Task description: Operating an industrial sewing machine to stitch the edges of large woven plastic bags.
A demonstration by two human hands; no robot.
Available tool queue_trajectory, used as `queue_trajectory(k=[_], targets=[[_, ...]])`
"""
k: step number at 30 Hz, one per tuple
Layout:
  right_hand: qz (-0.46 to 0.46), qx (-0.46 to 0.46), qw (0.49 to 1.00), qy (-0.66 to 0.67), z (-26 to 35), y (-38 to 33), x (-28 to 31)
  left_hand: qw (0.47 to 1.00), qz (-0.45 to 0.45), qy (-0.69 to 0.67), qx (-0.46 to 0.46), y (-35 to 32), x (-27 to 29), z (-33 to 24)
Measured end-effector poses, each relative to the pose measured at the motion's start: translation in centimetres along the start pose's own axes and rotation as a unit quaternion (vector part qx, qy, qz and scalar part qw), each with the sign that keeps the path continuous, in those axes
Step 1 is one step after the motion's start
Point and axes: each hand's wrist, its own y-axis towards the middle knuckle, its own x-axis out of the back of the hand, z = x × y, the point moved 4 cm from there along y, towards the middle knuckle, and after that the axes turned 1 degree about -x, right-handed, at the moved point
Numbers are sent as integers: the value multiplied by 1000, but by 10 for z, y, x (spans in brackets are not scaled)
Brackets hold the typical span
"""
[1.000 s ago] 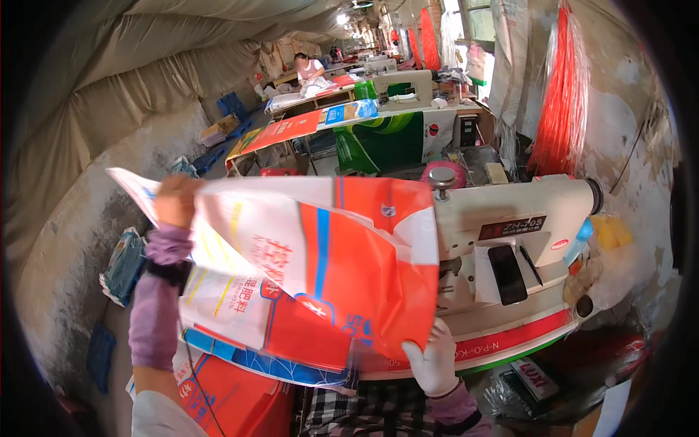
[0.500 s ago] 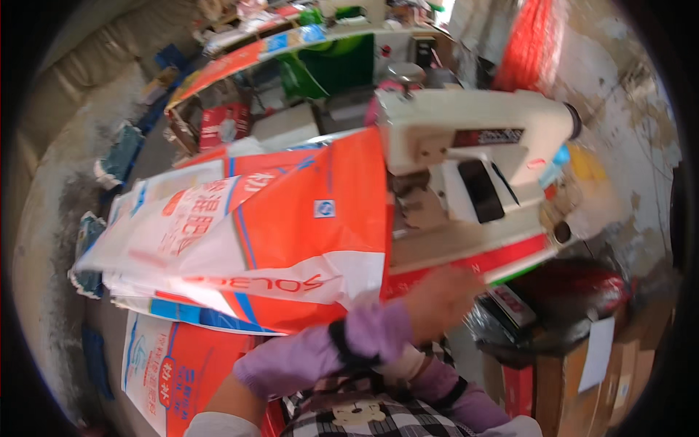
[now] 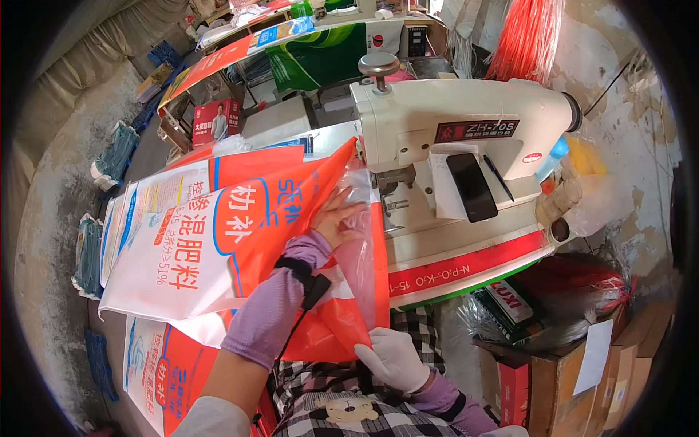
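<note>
A red and white printed plastic sack (image 3: 211, 255) lies before me, its near end folded back beside a cream sewing machine (image 3: 422, 109). My left hand (image 3: 338, 222) reaches over the opened fold and rests inside on a clear film liner (image 3: 360, 251). Its fingers look stretched out, though the sack's fold partly covers them. Nearer to me, my right hand (image 3: 397, 360), in a white glove, pinches the sack's lower corner between thumb and fingers. The machine's needle and presser foot (image 3: 395, 204) stand just right of the sack's edge.
On the machine bed lie a black phone (image 3: 472, 188) and a pen (image 3: 499, 178) on white paper. More printed sacks (image 3: 156, 371) are below left. Cardboard boxes (image 3: 568, 386) and a plastic bag stand at right. Red strands (image 3: 526, 44) hang behind the machine.
My left hand has swung from the machine's front edge leftward into the sack's opening. My right hand has come out from behind the left arm onto the corner. The sack's upper layer has turned back.
</note>
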Motion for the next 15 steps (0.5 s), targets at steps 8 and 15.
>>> queue_trajectory(k=[8, 15], targets=[[44, 46, 991, -115, 6, 3, 3, 957, -94, 183, 206, 6, -75, -34], [57, 10, 990, -126, -58, -29, 20, 840, 501, 61, -200, -99, -37, -178]])
